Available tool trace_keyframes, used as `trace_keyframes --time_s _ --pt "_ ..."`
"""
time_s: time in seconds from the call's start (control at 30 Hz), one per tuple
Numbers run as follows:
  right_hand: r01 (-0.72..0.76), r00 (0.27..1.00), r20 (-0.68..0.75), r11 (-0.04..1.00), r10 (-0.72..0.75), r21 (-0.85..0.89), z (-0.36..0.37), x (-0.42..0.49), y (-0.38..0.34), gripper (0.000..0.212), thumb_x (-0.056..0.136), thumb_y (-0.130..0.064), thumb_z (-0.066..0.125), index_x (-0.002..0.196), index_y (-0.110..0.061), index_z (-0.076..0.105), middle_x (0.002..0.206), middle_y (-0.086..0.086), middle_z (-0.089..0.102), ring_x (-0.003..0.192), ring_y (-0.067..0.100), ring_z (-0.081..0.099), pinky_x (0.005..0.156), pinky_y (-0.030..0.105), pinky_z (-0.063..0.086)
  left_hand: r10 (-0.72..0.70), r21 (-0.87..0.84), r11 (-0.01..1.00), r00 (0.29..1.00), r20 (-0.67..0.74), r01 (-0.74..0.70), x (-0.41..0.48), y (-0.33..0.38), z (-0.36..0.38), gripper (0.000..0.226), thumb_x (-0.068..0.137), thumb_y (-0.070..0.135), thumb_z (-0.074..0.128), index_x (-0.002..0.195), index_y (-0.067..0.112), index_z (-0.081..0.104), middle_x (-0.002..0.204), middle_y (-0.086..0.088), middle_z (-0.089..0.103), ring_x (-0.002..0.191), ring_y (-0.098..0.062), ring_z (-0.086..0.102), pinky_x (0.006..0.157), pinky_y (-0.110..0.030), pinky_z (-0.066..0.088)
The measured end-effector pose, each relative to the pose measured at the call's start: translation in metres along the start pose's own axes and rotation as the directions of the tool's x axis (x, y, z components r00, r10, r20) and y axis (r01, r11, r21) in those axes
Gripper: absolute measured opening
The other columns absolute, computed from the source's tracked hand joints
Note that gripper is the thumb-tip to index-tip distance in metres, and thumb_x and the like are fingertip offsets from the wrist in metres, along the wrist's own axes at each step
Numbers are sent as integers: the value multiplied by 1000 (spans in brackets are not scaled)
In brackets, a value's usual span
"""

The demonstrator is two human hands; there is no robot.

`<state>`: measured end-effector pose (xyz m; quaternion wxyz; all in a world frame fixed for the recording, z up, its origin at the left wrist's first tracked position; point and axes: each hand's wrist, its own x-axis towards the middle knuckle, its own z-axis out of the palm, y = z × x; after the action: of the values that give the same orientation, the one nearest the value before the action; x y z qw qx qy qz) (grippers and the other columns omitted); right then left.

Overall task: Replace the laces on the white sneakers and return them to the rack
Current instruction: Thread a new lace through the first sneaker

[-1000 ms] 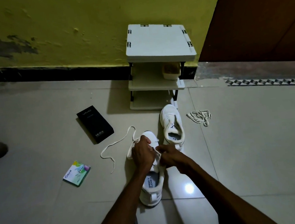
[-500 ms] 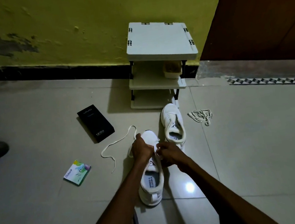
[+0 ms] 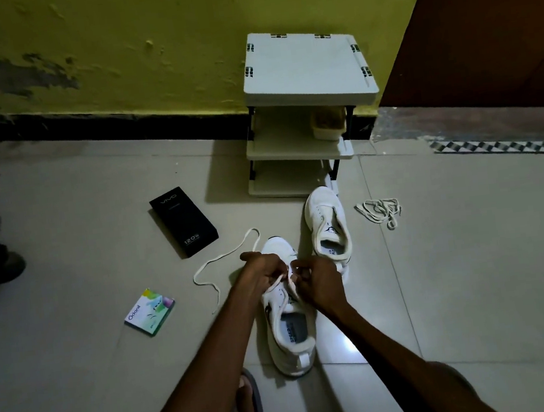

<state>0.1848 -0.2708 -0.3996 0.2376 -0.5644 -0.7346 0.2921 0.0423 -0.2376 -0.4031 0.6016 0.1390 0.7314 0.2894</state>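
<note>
A white sneaker [image 3: 292,335] lies on the tiled floor in front of me, toe pointing away. My left hand [image 3: 264,272] and my right hand [image 3: 318,280] are both over its eyelets, each pinching the white lace [image 3: 217,257], whose free end trails left across the floor. The second white sneaker [image 3: 328,223] stands unlaced just beyond, near the foot of the white shoe rack [image 3: 306,76]. A bundle of loose laces [image 3: 379,211] lies to its right.
A black phone box [image 3: 182,221] and a small colourful packet [image 3: 149,311] lie on the floor to the left. A tub [image 3: 329,124] sits on the rack's middle shelf. My sandalled foot [image 3: 249,405] is below the sneaker. A person's foot [image 3: 11,266] shows at far left.
My hands have shifted slightly up the sneaker toward its toe while working the lace; the lace's trailing end has barely moved.
</note>
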Motion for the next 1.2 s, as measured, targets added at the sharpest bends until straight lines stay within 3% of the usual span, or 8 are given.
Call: trace_keyframes --time_s 0.13,0.3,0.47,0.67,0.8,0.9,1.0,1.2 --pt "-37 999 -25 999 37 -17 2 1 -4 11 86 -16 69 88 -8 76 70 7 70 63 18 63 53 17 40 68 36 997 994 -88 -65 -3 -3 8 117 68 -11 74 147 7 -12 135 -18 43 115 -31 55 95 -44 53" --pt "-83 996 -18 994 82 -76 1 9 -6 9 81 -12 67 81 -12 77 75 6 74 69 19 67 55 23 44 104 72 993 986 -132 -96 4 -13 8 88 66 -3 80 132 6 22 133 -17 46 112 -30 55 90 -38 54" --pt "-132 991 -4 988 132 -83 5 20 -3 8 76 -12 69 70 -15 73 70 1 72 63 14 63 49 10 28 20 55 998 991 -136 -12 6 -7 5 94 79 17 80 143 0 12 147 -16 38 133 -26 41 111 -32 35" --pt "-34 998 46 987 42 -156 6 22 -14 26 66 -24 46 52 -23 25 52 -5 28 51 16 36 49 25 20 153 107 984 979 -133 -140 1 -18 8 88 77 -2 73 147 3 21 142 -19 44 121 -34 53 89 -32 49" --pt "33 998 -55 998 -36 -57 -18 34 -31 5 63 -11 57 67 -8 57 67 7 59 61 22 55 56 27 39 170 168 974 982 -81 -155 3 -25 11 97 74 13 79 147 10 15 142 -16 43 119 -31 53 92 -35 52" --pt "11 968 -250 995 14 96 -58 54 -61 9 74 -2 61 70 -8 66 65 -1 62 56 5 54 57 7 39 171 258 955 982 -78 -146 5 -17 8 80 81 12 74 145 8 26 137 -21 47 119 -35 54 88 -38 50" --pt "54 941 -338 985 4 163 -81 59 -77 17 81 -6 64 68 -15 70 63 -4 66 57 8 64 62 20 53 260 485 854 962 -80 -190 9 -10 6 50 91 21 51 137 7 36 135 -21 45 118 -37 51 81 -43 44" --pt "-164 970 -76 854 230 494 -63 44 -63 13 97 -9 51 89 -6 61 84 4 68 76 17 68 73 30 56 604 666 537 787 125 -518 -6 -15 6 38 71 18 79 101 21 55 112 -3 57 103 -22 58 90 -33 47"
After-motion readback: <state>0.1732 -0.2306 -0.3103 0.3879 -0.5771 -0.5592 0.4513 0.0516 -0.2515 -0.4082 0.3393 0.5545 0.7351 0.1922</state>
